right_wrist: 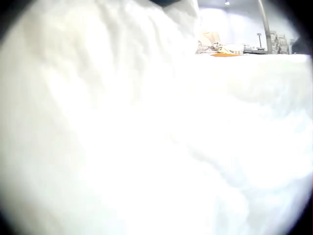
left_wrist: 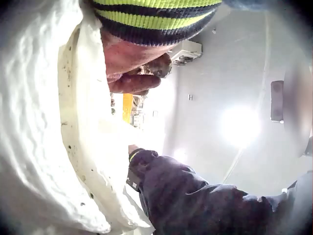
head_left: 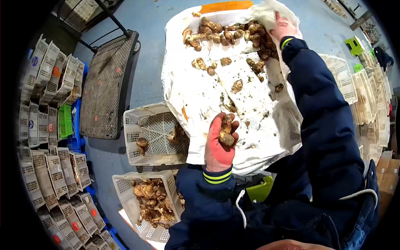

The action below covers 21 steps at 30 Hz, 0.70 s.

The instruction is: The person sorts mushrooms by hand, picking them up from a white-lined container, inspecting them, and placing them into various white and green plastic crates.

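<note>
In the head view a white cloth (head_left: 196, 87) lines a large box, with brown mushrooms (head_left: 258, 37) heaped towards its far right corner and others scattered about. My left hand (head_left: 221, 146), palm up at the box's near edge, holds a mushroom (head_left: 226, 131) with its fingers curled round it. The left wrist view shows that hand (left_wrist: 129, 63) from the side, above the cloth (left_wrist: 88, 122). At the far right rim my right hand (head_left: 284, 28) rests on the cloth, a finger extended and the others partly hidden. White cloth (right_wrist: 122, 122) fills most of the right wrist view.
Left of the box stand a crate (head_left: 156, 158) with a few mushrooms and, nearer, a crate (head_left: 121, 183) full of them. A flat trolley (head_left: 104, 83) lies beyond. Stacked crates (head_left: 58, 162) line the left side; more crates (head_left: 366, 96) stand at the right.
</note>
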Available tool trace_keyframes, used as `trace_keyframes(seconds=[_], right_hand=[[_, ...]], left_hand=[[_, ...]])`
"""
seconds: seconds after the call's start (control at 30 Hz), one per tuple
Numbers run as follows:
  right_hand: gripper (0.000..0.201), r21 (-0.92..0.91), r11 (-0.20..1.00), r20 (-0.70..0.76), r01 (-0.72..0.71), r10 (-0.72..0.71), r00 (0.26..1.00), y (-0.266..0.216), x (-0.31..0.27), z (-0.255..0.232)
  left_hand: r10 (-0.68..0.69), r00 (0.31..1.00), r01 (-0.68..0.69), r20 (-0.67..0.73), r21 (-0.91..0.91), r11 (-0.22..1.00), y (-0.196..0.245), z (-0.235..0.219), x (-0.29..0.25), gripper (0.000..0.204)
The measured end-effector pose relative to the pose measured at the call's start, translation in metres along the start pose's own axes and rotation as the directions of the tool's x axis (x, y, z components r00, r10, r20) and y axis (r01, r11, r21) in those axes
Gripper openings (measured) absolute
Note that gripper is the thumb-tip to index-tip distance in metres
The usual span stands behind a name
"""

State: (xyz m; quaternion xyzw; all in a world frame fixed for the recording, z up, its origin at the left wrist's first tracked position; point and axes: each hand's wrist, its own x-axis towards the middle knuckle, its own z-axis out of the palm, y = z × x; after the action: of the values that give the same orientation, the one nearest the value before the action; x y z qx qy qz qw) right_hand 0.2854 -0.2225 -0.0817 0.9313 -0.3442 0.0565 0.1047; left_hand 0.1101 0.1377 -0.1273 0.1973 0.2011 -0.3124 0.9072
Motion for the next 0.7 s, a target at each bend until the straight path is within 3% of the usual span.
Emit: trace_keyframes(seconds=[0.07,0.1,0.13,0.2,0.27,0.37,0.4,0.53,0.6,0.63,0.67,0.7], right_hand=[[0.046,-0.124,0.990,0.067,0.068,-0.060,0.996,0.031,0.021,0.031],[0.035,0.024,0.989,-0.105,0.143,-0.140,0.985,0.036,0.016,0.023],[0.031,0.177,0.975,-0.145,0.135,-0.110,0.983,0.038,0.015,0.015],[0.030,0.182,0.957,-0.114,0.227,-0.208,0.971,0.037,0.012,0.004],[0.029,0.265,0.936,-0.197,0.230,-0.181,0.963,0.040,-0.009,0.002],[0.031,0.332,0.927,-0.099,0.173,-0.148,0.984,0.059,-0.034,-0.010],[0.031,0.252,0.939,-0.141,0.234,-0.203,0.969,0.060,-0.036,-0.012],[0.033,0.238,0.948,-0.060,0.214,-0.205,0.977,0.066,-0.020,-0.017],[0.036,0.098,0.991,-0.109,0.092,-0.081,0.991,0.072,-0.002,0.005],[0.038,0.138,0.990,-0.123,-0.039,0.057,0.991,0.091,0.023,0.026],[0.041,0.279,0.955,-0.067,-0.105,0.128,0.989,0.102,0.008,-0.005],[0.045,0.288,0.915,-0.099,-0.282,0.322,0.942,0.132,0.050,0.017]], left_hand=[[-0.005,1.000,0.005,0.002,0.009,1.000,0.000,-0.001,0.001,0.022],[-0.002,1.000,0.002,-0.007,0.029,1.000,0.000,0.001,0.002,0.022],[0.001,1.000,0.000,-0.019,0.050,0.999,0.000,0.001,0.001,0.022],[0.014,0.999,-0.011,-0.033,0.096,0.995,0.000,0.006,0.000,0.023],[0.026,1.000,-0.028,0.016,0.098,0.995,0.000,0.001,0.004,0.022],[0.029,1.000,-0.030,0.013,0.080,0.996,0.001,-0.005,0.006,0.021],[0.031,0.999,-0.031,-0.006,0.076,0.997,0.000,-0.005,0.007,0.021],[-0.002,0.997,0.000,0.071,0.030,1.000,0.000,-0.011,0.012,0.021],[0.026,0.999,-0.028,0.044,0.041,0.999,0.001,-0.014,0.011,0.021],[0.046,0.998,-0.048,0.045,0.061,0.997,0.000,-0.010,0.008,0.023],[0.039,0.998,-0.041,0.039,0.060,0.997,0.000,-0.010,0.007,0.023],[0.024,0.999,-0.026,0.039,0.063,0.998,0.000,-0.012,0.008,0.023]])
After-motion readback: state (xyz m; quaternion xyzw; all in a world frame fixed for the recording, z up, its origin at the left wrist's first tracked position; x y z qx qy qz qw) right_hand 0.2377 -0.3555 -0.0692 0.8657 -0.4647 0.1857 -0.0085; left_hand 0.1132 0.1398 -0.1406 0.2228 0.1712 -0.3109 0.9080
